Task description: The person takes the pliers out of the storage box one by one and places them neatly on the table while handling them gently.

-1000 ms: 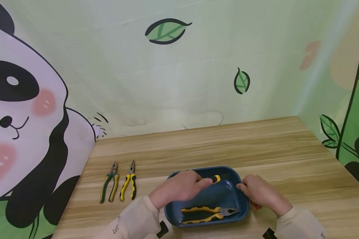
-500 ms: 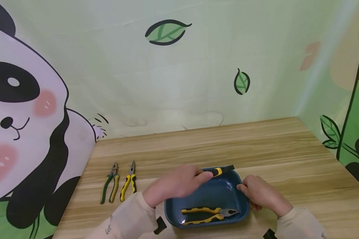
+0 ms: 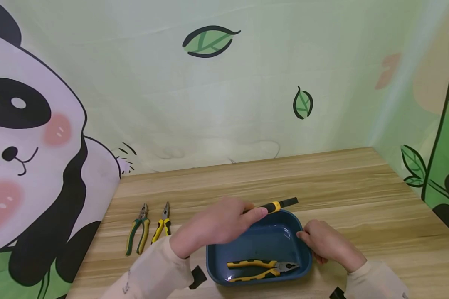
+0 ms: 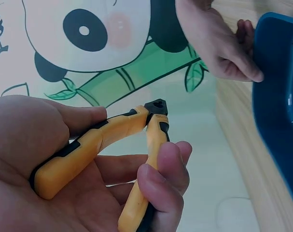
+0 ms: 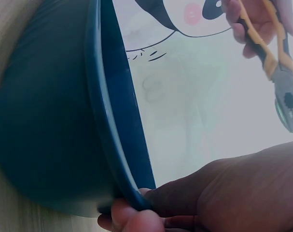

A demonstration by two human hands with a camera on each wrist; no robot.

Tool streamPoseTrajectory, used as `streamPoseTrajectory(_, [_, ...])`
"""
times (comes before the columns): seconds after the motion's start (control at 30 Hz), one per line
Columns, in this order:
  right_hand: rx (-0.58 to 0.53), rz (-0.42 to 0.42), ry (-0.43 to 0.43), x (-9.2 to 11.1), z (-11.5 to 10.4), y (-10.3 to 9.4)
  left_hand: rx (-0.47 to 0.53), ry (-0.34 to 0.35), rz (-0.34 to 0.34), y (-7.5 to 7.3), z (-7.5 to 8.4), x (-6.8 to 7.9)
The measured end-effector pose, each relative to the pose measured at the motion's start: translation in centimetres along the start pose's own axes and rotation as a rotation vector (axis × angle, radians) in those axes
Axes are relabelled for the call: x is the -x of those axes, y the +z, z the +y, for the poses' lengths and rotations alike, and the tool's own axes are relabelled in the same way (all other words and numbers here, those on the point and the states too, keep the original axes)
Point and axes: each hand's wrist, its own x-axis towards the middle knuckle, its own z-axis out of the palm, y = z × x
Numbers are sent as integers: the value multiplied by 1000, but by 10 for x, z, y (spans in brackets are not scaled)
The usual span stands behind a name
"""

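Note:
My left hand (image 3: 224, 220) grips yellow-and-black pliers (image 3: 284, 204) by their handles, raised over the far rim of a blue basin (image 3: 209, 265). In the left wrist view, the thumb lies along one handle and the fingers curl round the other, with the handles (image 4: 122, 128) spread. The right wrist view shows the dark metal head (image 5: 286, 96) of these pliers. My right hand (image 3: 329, 243) pinches the basin's right rim (image 5: 107, 130) between thumb and fingers. Inside the basin lies a second pair of yellow-and-black pliers (image 3: 263, 269), head to the right.
Left of the basin, green-and-yellow pliers (image 3: 138, 230) and yellow-and-black long-nose pliers (image 3: 163, 222) lie on the wooden table (image 3: 321, 178); my left sleeve partly covers the latter. A panda-printed backdrop (image 3: 153, 91) stands behind the table.
My left hand has lifted the pliers up out of the basin and moved slightly away to the far side. My right hand has stayed on the rim.

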Motion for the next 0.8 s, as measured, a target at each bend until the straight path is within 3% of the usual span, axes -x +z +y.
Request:
streamPoseTrajectory(0.4, [3, 0, 12, 0, 0, 0, -4, 60, 44, -19, 9, 10])
streamPoseTrajectory(0.8, [6, -1, 31, 0, 0, 1, 0, 43, 108, -27, 14, 15])
